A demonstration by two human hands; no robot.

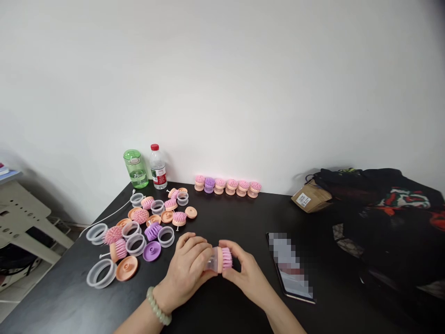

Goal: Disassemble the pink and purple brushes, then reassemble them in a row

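Observation:
Between my hands, just above the table, a round scrub brush point(219, 260) lies on its side, pink bristles pointing right. It has a peach rim and a translucent ring. My left hand point(191, 262), with a pale green bead bracelet on the wrist, wraps round its ring end and hides that end. The thumb and fingers of my right hand point(243, 269) grip it at the bristle end. Left of my hands lie loose brush parts: translucent rings point(166, 228), peach caps point(127, 260), a purple cap point(152, 242) and pink bristle heads point(120, 249), some with stems showing.
Several assembled brushes point(231, 186) stand in a row along the wall. A green bottle point(136, 174) and a red-capped water bottle point(158, 169) stand at the back left. On the right are a tablet point(290, 266), a brown paper bag point(312, 197) and dark clothing point(375, 213).

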